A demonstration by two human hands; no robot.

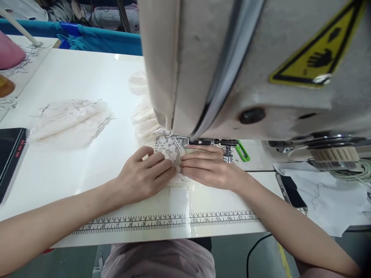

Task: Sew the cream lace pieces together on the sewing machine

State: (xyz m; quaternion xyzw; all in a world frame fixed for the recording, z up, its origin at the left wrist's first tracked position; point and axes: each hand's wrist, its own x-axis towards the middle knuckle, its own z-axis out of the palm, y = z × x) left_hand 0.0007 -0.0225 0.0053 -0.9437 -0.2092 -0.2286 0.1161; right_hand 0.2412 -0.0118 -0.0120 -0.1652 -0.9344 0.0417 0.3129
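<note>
My left hand [149,173] is closed, its curled fingers pinching the near edge of a cream lace fabric [166,148]. My right hand [207,164] lies with fingers stretched out flat, the fingertips touching the right edge of the same lace. Just beyond the fingertips is the metal presser foot [199,142] of a sewing machine [203,69]; the needle cannot be made out. Gathered cream fabric [143,116] trails away from the lace along the machine's left side, part of it hidden behind the machine head.
Another sheer cream piece [72,121] lies on the white table [87,77] at left, near a black device [11,154]. A printed ruler [171,223] runs along the front edge. At right are a phone [291,191], white cloth [330,197] and a green clip-like part [242,151].
</note>
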